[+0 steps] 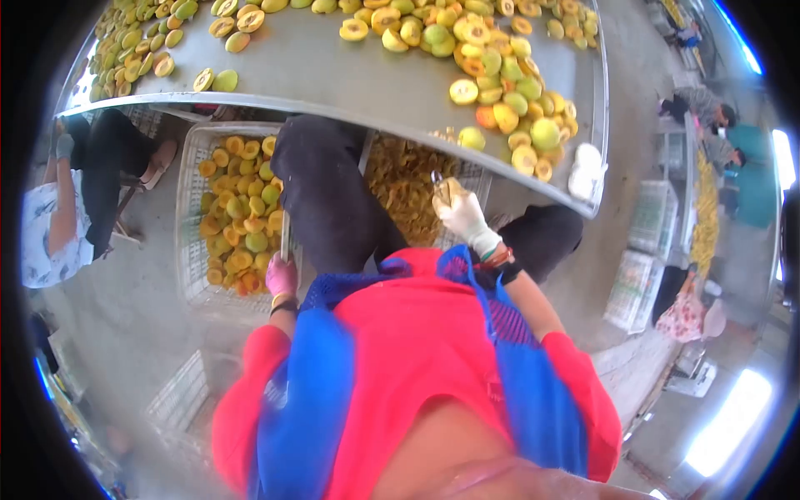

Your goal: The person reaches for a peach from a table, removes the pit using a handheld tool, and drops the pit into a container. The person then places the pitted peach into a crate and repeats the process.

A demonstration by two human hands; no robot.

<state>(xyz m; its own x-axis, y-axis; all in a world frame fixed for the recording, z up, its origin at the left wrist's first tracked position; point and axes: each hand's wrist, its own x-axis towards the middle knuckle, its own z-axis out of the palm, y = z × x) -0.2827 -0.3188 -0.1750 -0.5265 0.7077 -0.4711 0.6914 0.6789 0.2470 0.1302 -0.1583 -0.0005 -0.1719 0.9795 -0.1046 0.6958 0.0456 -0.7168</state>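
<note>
My left hand (282, 274), in a pink glove, is closed at the right rim of a white plastic crate (188, 196). Inside the crate lie many halved yellow-orange fruits (242, 212), stone fruit by their look. In a white glove with stained fingertips, my right hand (462, 218) is closed around a small tool with a metal tip (436, 177); its handle is mostly hidden. Below that hand, between my knees, a second crate (475, 179) holds brown-yellow scraps (406, 179), possibly pits.
A metal table (333, 75) with a raised edge stands ahead, with piles of fruit (508, 75) on it. A white bundle (587, 172) lies at its right corner. One person (58, 217) sits at left; other people and stacked crates (642, 267) are at right.
</note>
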